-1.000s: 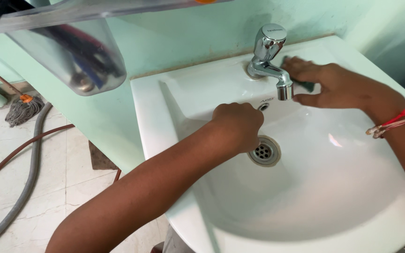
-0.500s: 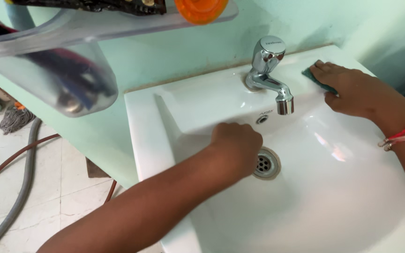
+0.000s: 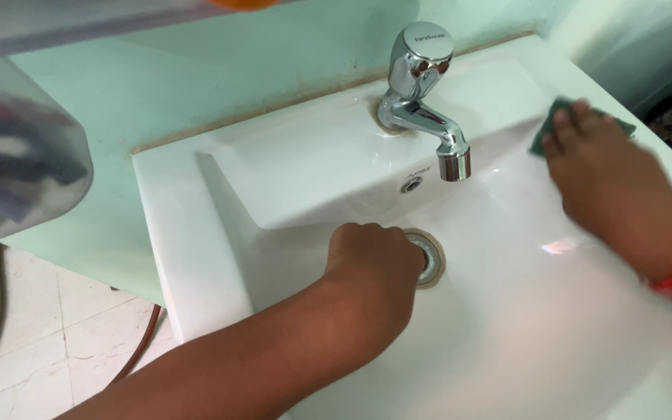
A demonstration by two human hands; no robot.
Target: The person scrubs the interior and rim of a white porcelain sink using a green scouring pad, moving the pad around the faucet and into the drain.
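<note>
White glazed ceramic forms the sink (image 3: 196,233), its smooth bowl wide and open right of the drain (image 3: 429,260). A flat green scrub pad (image 3: 550,117) lies on the rim right of the chrome tap (image 3: 421,85), pressed under the right hand (image 3: 608,179), fingers together. The left hand (image 3: 371,260), fist closed, rests beside the drain.

The left hand (image 3: 375,268) hides part of the drain (image 3: 428,257); the blurred right hand (image 3: 608,183) covers most of the green pad (image 3: 542,134).
</note>
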